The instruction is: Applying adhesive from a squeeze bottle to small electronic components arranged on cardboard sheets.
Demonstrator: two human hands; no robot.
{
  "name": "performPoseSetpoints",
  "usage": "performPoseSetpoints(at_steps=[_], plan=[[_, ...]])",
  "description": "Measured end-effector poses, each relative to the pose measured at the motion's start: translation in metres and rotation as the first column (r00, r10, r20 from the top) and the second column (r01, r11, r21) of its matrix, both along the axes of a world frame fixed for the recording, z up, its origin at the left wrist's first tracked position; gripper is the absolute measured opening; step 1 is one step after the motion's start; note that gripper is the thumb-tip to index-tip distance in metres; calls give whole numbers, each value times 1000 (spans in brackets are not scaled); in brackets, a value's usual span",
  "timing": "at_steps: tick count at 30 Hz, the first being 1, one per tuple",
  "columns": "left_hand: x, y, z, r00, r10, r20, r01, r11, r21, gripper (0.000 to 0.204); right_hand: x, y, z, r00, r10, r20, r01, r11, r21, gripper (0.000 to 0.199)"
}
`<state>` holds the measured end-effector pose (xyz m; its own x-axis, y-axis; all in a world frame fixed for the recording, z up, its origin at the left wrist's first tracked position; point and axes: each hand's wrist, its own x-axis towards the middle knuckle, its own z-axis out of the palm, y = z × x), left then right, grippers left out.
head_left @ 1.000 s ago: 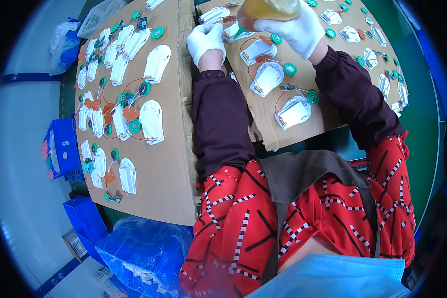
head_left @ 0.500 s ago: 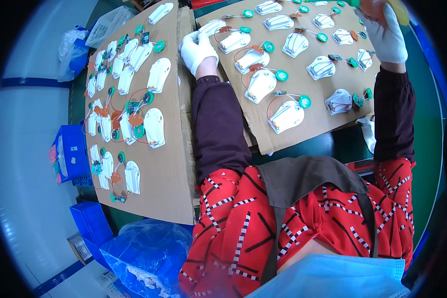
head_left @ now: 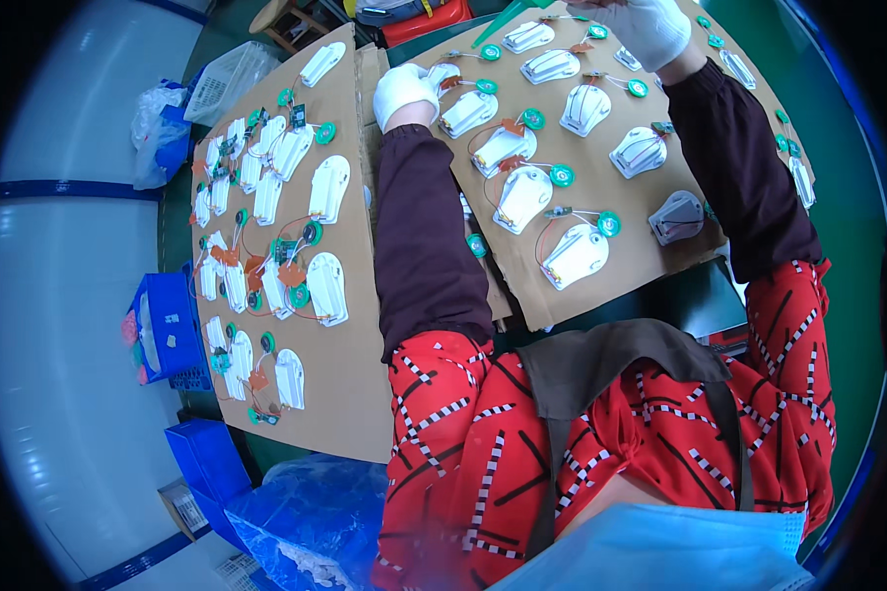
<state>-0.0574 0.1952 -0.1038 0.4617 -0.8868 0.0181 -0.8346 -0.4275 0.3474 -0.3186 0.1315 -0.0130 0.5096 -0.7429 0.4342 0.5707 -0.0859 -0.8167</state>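
My left hand [head_left: 406, 94], in a white glove, is curled closed at the left edge of the right cardboard sheet [head_left: 522, 291]. Its fingertips meet a white plastic shell [head_left: 445, 75], whose near end they partly cover. At the top edge, my white-gloved right hand [head_left: 646, 32] is closed round a bottle. The bottle's body is hidden or out of view, but its green tapered nozzle [head_left: 503, 22] points left over the sheet. Beneath lie several white shells [head_left: 552, 66], wired to round green speakers [head_left: 597, 32] and small boards with orange tape.
A second cardboard sheet [head_left: 350, 414] on the left carries more wired shells [head_left: 326, 288]. Blue bins [head_left: 168, 315], a white basket [head_left: 229, 84] and a blue plastic bag [head_left: 310, 512] stand beyond its edges. A wooden stool [head_left: 271, 18] is at the far left.
My right hand has swung left with the bottle, bringing the green nozzle over the upper shells. My left hand stays by the same shell. The view has shifted slightly.
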Motion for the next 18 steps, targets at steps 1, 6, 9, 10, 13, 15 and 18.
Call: performPoseSetpoints(at_steps=[1,6,9,10,13,15,18], plan=[[3,-2,0,1000,3,1,-3,1000,0,31,5,-3,-2,1000,-26,18,25,999,36,22],[-4,-10,14,966,-80,245,51,991,122,32,15,-4,-1,995,-96,42,88,985,150,21],[-3,-18,1,964,-23,265,-2,995,97,32,14,-12,-8,998,-57,-9,57,994,98,22],[-1,-18,-4,963,33,267,-50,997,55,32,17,-9,-8,997,-71,-23,73,989,132,23],[12,-16,-9,998,35,59,-32,998,-50,36,18,-2,-7,996,-82,-40,88,978,190,23],[10,-11,-8,998,-29,-47,26,997,-66,37,14,-2,-7,995,-94,-44,101,972,214,23],[7,-17,-11,974,-73,-215,60,996,-63,40,7,-6,-10,997,-78,-8,78,978,195,22]])
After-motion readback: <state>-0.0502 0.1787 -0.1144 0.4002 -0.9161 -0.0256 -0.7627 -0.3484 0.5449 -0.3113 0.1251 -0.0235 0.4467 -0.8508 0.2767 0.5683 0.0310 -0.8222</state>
